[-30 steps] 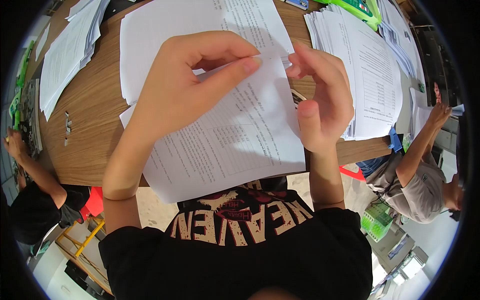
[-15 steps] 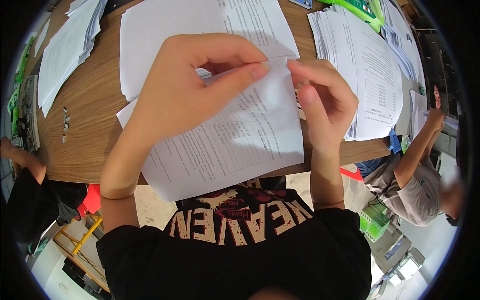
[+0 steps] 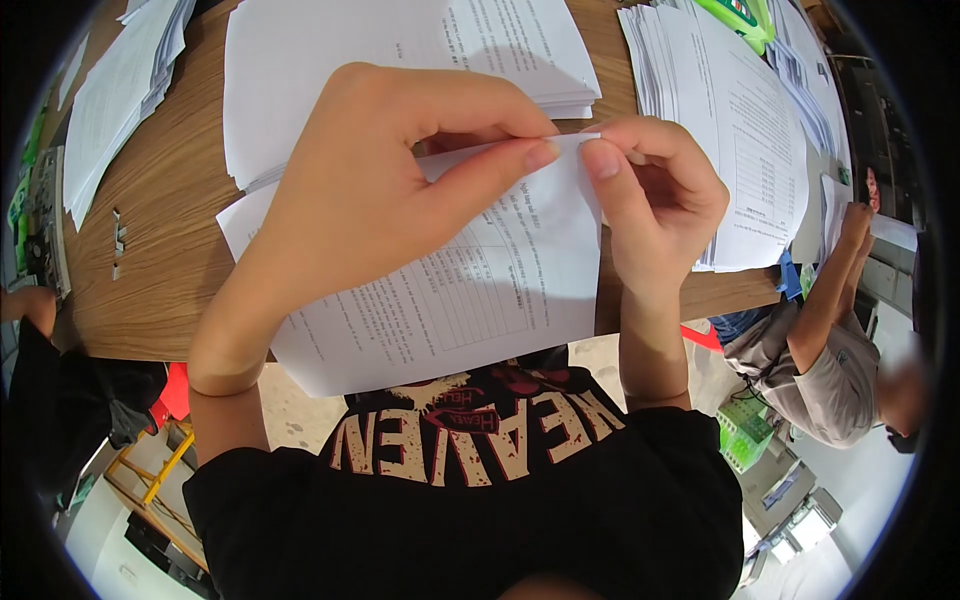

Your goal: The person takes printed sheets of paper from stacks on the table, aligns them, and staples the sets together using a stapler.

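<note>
Between my hands hangs a printed paper sheet (image 3: pixel 470 290), tilted, with lines of text and a table on it; whether it is one sheet or more I cannot tell. My left hand (image 3: pixel 400 180) pinches its top edge between thumb and fingers. Its top right corner is pinched by the thumb and forefinger of my right hand (image 3: pixel 655 200). Just beyond my left hand lies a thick stack of printed pages (image 3: pixel 300 70), partly hidden by that hand.
Another paper stack (image 3: pixel 740 150) lies at the right, with a green object (image 3: pixel 740 18) behind it. More papers (image 3: pixel 125 100) lie at the left, near small staple-like metal pieces (image 3: pixel 118 240) on the wooden table (image 3: pixel 150 310). People sit at both sides.
My right thumb and forefinger have closed on the sheet's corner; before, the thumb was apart from it. My left hand has shifted slightly right along the top edge.
</note>
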Demonstrator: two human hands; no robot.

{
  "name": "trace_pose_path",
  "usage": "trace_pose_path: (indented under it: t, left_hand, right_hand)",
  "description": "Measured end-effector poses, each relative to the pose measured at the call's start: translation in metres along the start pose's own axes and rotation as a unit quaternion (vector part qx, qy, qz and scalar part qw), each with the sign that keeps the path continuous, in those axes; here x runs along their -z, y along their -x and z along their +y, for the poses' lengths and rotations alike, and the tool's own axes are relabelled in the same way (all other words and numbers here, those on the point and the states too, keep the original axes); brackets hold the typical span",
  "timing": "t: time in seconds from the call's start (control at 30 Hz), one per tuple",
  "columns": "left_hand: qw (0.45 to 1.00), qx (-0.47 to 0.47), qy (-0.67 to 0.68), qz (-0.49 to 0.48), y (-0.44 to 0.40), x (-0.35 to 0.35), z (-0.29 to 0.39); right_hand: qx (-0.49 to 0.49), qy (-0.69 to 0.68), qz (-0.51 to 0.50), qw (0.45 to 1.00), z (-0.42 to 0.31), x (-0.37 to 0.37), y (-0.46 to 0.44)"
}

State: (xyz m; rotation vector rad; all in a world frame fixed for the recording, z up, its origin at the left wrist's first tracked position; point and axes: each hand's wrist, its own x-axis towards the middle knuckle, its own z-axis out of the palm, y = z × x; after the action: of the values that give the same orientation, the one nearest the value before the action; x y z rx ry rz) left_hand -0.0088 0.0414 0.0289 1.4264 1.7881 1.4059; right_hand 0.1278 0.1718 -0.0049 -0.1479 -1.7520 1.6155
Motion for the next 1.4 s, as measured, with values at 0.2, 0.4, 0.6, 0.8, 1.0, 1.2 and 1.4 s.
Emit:
trace_pose_path:
  t: [0.2, 0.4, 0.6, 0.8, 1.0, 1.2, 1.4]
  left_hand:
    - [0.999, 0.017, 0.032, -0.009, 0.0, -0.001, -0.002]
    - [0.999, 0.029, 0.036, -0.014, 0.0, 0.0, -0.002]
    - [0.998, 0.044, 0.038, -0.022, 0.001, 0.001, -0.001]
    - [0.998, 0.042, 0.034, -0.022, 0.0, 0.001, 0.0]
    - [1.0, 0.022, 0.0, -0.005, 0.001, 0.002, -0.003]
    - [0.998, -0.005, -0.064, 0.023, -0.003, 0.009, -0.011]
    - [0.996, -0.048, -0.077, 0.026, 0.0, 0.014, -0.006]
  right_hand:
    - [-0.029, -0.015, 0.013, 0.999, -0.002, -0.001, 0.002]
    - [-0.036, -0.01, 0.022, 0.999, -0.003, -0.002, 0.002]
    - [-0.031, -0.003, 0.026, 0.999, -0.005, -0.001, 0.002]
    - [-0.021, 0.007, 0.02, 1.0, -0.003, 0.0, 0.003]
    - [-0.045, 0.044, 0.019, 0.998, -0.008, 0.001, 0.0]
    - [0.018, 0.436, -0.051, 0.898, -0.03, 0.04, -0.003]
    - [0.007, 0.69, -0.19, 0.699, -0.013, 0.05, 0.044]
